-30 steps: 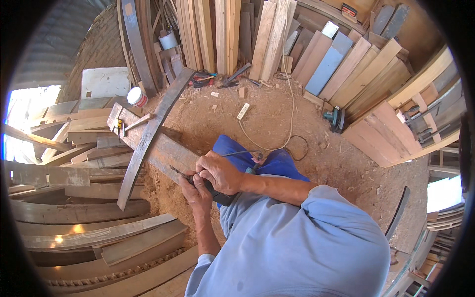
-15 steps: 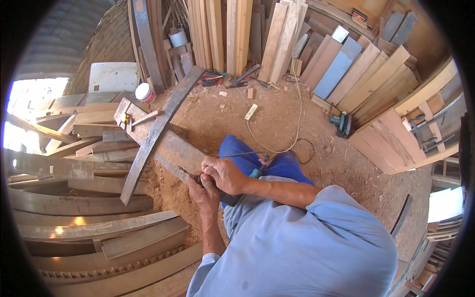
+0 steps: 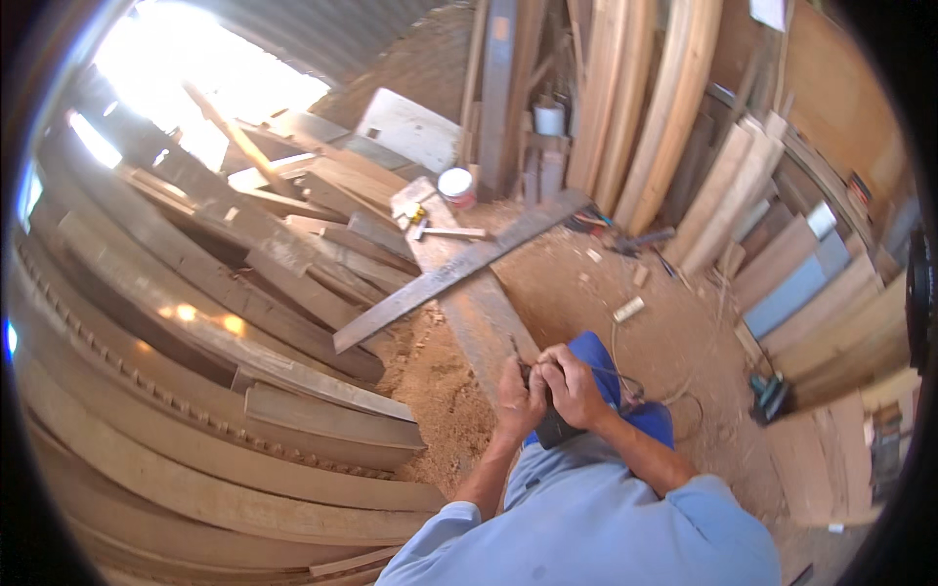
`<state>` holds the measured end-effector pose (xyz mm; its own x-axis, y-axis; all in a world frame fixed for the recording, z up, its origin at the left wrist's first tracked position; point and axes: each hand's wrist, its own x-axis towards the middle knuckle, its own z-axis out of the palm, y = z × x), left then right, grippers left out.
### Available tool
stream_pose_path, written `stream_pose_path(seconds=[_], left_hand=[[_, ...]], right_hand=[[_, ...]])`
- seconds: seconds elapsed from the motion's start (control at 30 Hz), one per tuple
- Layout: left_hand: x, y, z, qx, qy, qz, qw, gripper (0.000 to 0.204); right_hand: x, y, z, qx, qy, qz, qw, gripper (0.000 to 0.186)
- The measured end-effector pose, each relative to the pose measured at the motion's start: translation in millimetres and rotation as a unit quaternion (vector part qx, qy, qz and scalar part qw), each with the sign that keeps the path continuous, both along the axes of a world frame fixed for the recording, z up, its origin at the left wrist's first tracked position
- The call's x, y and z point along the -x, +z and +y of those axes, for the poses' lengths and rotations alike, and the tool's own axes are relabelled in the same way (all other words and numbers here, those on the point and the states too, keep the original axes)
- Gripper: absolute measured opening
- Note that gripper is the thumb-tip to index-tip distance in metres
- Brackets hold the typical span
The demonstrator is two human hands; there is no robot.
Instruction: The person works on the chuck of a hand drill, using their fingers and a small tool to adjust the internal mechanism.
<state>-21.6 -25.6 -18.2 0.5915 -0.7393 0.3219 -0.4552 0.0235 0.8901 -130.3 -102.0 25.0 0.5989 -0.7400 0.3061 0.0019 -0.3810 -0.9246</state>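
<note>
So the biggest thing here is the stack of long boards [image 3: 332, 483], which fills the whole left side, ends poking toward the worker. Along the back there's a row of upright planks [image 3: 650, 117]. The wide plank [image 3: 489, 317] runs away from the person's knees, with a dark board [image 3: 459, 271] lying crosswise right over it, so that's what's in the way mid-length. A pale panel [image 3: 410, 130] sits out past the far end.

Off to the right, a greenish power tool [image 3: 769, 394] is parked on the dusty floor [image 3: 567, 269], well clear of the hands.

The dark drill-like tool [image 3: 557, 430] is in front of the person's belly, at the plank's near end, thin bit pointing away. Left hand [image 3: 523, 398] has its fingers wrapped around it; right hand [image 3: 575, 389] is bunched up against it, can't tell what those fingers grip.

Containers: white tub [image 3: 456, 186] beside the plank's far end, white bucket [image 3: 549, 119] among the uprights, contents too small to make out.

Smallest: a wooden-handled tool [image 3: 454, 232] and a yellow gadget [image 3: 416, 213], both beyond the crossing board.
</note>
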Motion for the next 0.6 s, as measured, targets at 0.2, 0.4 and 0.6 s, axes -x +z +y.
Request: stream_pose_path(seconds=[0.2,0.4,0.6], left_hand=[[-2.6,19.2,8.4,-0.02,0.01,0.012,1.0,0.015],[-23.1,-4.2,20.1,-0.006,-0.118,0.218,0.969,0.029],[-42.4,1.9,23.1,0.038,-0.341,0.439,0.83,0.047]], right_hand=[[2.3,-1.4,-4.7,0.029,0.058,-0.005,0.998,0.018],[11.8,-37.3,-21.5,-0.057,-0.027,-0.021,0.998,0.016],[34.1,-44.6,-27.8,-0.254,0.006,-0.078,0.964,0.016]])
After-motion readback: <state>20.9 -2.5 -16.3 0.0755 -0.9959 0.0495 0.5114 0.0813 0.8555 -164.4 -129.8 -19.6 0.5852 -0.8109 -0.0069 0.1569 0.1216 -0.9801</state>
